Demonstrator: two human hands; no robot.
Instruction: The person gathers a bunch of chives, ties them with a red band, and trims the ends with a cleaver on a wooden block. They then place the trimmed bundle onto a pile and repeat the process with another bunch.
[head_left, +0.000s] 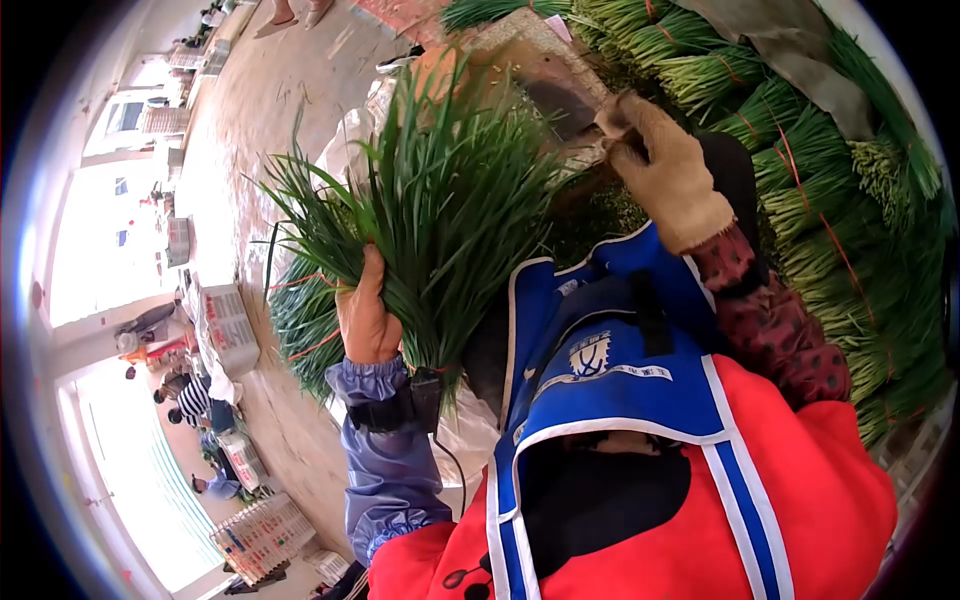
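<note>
A large loose bunch of green chives (440,210) fans out in front of my chest. My left hand (368,312) is closed around its side, thumb pointing up along the leaves; most of its fingers are hidden behind them. To the right of the bunch, my right hand (665,175) wears a tan work glove. Its thumb and curled fingers are apart, and I see nothing between them. The fingertips are slightly blurred, near a dark flat piece (562,108) on a worn board. Tied chives (305,325) lie below my left hand.
Stacked chive bundles with red ties (820,230) line my right side, partly under a brown cloth (800,60). Leaf scraps lie between my knees. Across the floor (270,110) are crates (262,535), cartons and several people.
</note>
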